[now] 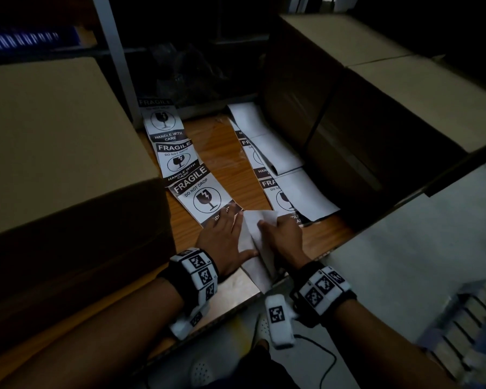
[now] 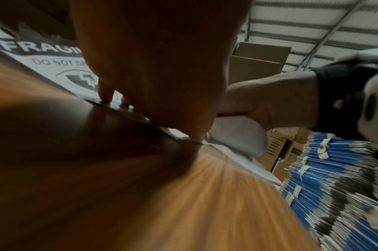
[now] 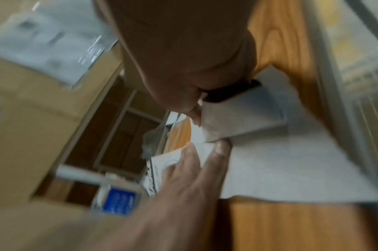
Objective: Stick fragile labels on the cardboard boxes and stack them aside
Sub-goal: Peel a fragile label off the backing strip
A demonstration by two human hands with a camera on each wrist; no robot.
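Two strips of black-and-white FRAGILE labels lie on the wooden table (image 1: 230, 161), the left strip (image 1: 192, 181) and the right strip (image 1: 275, 175). My left hand (image 1: 230, 231) lies flat with straight fingers, and its fingertips (image 2: 106, 97) press the near end of the left strip onto the wood. My right hand (image 1: 267, 224) pinches a white sheet (image 1: 257, 220) curled up off the strip, its black printed edge (image 3: 233, 91) showing by the thumb. A large cardboard box (image 1: 56, 153) stands at the left. More cardboard boxes (image 1: 376, 88) stand at the right.
A grey shelf post (image 1: 115, 54) rises behind the left box. The table's front edge (image 1: 236, 307) runs just below my wrists, with pale floor (image 1: 404, 248) beyond it at right. Stacks of blue-and-white flat packs (image 2: 325, 190) lie on the floor.
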